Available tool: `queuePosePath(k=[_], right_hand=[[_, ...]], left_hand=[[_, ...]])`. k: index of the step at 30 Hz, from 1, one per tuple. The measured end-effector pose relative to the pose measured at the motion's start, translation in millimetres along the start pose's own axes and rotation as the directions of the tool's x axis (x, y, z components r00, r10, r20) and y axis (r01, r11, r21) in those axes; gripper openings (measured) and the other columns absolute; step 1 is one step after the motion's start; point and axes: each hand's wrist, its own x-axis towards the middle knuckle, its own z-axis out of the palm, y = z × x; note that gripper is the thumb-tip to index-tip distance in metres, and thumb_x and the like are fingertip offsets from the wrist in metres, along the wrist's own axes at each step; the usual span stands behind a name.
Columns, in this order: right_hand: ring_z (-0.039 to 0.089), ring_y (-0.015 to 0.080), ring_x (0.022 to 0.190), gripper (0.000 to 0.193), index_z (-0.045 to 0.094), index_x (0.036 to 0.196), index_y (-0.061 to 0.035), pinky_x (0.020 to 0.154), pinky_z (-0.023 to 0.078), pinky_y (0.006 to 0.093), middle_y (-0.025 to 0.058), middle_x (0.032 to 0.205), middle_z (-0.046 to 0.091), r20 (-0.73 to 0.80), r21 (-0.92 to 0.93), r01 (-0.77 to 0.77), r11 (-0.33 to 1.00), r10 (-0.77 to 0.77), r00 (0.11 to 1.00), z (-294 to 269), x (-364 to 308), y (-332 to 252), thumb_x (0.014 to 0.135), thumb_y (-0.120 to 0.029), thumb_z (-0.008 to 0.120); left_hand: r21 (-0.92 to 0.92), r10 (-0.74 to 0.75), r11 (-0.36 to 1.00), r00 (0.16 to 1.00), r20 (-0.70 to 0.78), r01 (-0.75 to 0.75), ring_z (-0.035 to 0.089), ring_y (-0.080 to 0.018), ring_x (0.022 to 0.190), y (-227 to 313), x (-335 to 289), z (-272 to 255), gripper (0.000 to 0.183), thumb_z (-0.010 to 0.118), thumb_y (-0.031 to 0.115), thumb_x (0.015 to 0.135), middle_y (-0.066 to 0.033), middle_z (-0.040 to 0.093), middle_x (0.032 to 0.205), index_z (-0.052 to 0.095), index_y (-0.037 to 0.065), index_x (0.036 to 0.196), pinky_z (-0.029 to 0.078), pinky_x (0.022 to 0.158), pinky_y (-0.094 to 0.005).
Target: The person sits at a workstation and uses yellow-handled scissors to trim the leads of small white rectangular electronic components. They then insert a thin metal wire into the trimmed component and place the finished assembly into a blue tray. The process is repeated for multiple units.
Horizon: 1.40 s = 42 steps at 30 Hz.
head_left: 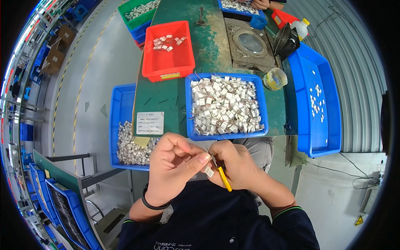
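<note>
My left hand (171, 163) is closed, thumb and forefinger pinching the thin wires of a small white labelled piece (209, 171) that hangs just below the fingertips. In my right hand (238, 162) are yellow-handled pliers (225, 179), their jaws close to the left thumb tip at the wires. Whether the jaws touch a wire is too small to tell. Both hands are in front of the table's near edge, just below a blue tray (266, 108) heaped with similar white wired pieces.
A red bin (168, 62) with a few pieces stands beyond on the green table (204, 46). Blue bins with pieces flank it at left (121, 104) and right (306, 83). A tape roll (275, 79), a fan (286, 39) and a printed card (150, 123) lie around.
</note>
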Motion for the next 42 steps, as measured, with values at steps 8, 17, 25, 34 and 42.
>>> queuePosePath(k=[8, 17, 25, 34, 42], right_hand=[[0.062, 0.0296, 0.057, 0.038, 0.051, 0.102, -0.0032, 0.050, 0.047, 0.0386, 0.0088, 0.066, 0.059, -0.021, -0.076, 0.041, 0.996, -0.043, 0.999, 0.4, 0.5, 0.6, 0.076, -0.012, 0.077], [0.057, 0.0249, 0.051, 0.031, 0.057, 0.092, -0.0036, 0.047, 0.043, 0.0354, 0.0056, 0.062, 0.055, -0.106, -0.271, 0.120, 0.955, -0.153, 0.982, -0.6, 4.5, -1.7, 0.070, -0.013, 0.077], [0.056, 0.0211, 0.051, 0.035, 0.061, 0.098, -0.0044, 0.046, 0.043, 0.0332, 0.0030, 0.063, 0.053, -0.134, -0.344, 0.147, 0.928, -0.203, 0.970, 0.6, 1.0, 2.7, 0.070, -0.017, 0.077], [0.055, 0.0178, 0.051, 0.033, 0.063, 0.099, -0.0047, 0.046, 0.041, 0.0308, 0.0005, 0.062, 0.050, -0.103, -0.411, 0.155, 0.898, -0.215, 0.971, -0.7, -2.4, 3.0, 0.075, -0.023, 0.076], [0.054, 0.0156, 0.049, 0.027, 0.063, 0.094, -0.0057, 0.045, 0.040, 0.0299, -0.0010, 0.061, 0.048, -0.092, -0.461, 0.162, 0.872, -0.229, 0.969, -0.8, 0.1, 2.3, 0.072, -0.018, 0.072]], left_hand=[[0.016, -0.035, 0.999, 0.999, -0.006, 0.035, 0.067, -0.0153, 0.085, -1.6, 0.1, -3.0, 0.026, 0.065, -0.005, 0.092, -0.0146, 0.068, 0.095, 0.043, 0.005, 0.100, 0.054, 0.075, -0.0266], [0.058, -0.047, 0.997, 0.999, -0.016, 0.048, 0.066, -0.0142, 0.086, -0.7, -1.2, -2.1, 0.026, 0.066, -0.004, 0.092, -0.0137, 0.068, 0.095, 0.043, 0.005, 0.100, 0.054, 0.076, -0.0260], [0.099, -0.096, 0.990, 0.995, -0.021, 0.098, 0.066, -0.0131, 0.085, 0.9, -1.6, -3.8, 0.024, 0.066, -0.003, 0.093, -0.0140, 0.069, 0.096, 0.044, 0.004, 0.099, 0.054, 0.076, -0.0257], [0.083, -0.104, 0.991, 0.994, 0.041, 0.101, 0.066, -0.0146, 0.086, 0.9, 0.0, -9.2, 0.023, 0.066, -0.003, 0.092, -0.0152, 0.069, 0.096, 0.045, 0.003, 0.098, 0.055, 0.075, -0.0269], [0.290, -0.056, 0.955, 0.997, -0.051, 0.068, 0.068, -0.0157, 0.092, 11.6, -8.1, 3.5, 0.023, 0.066, -0.008, 0.091, -0.0153, 0.068, 0.100, 0.047, 0.000, 0.101, 0.056, 0.081, -0.0275]])
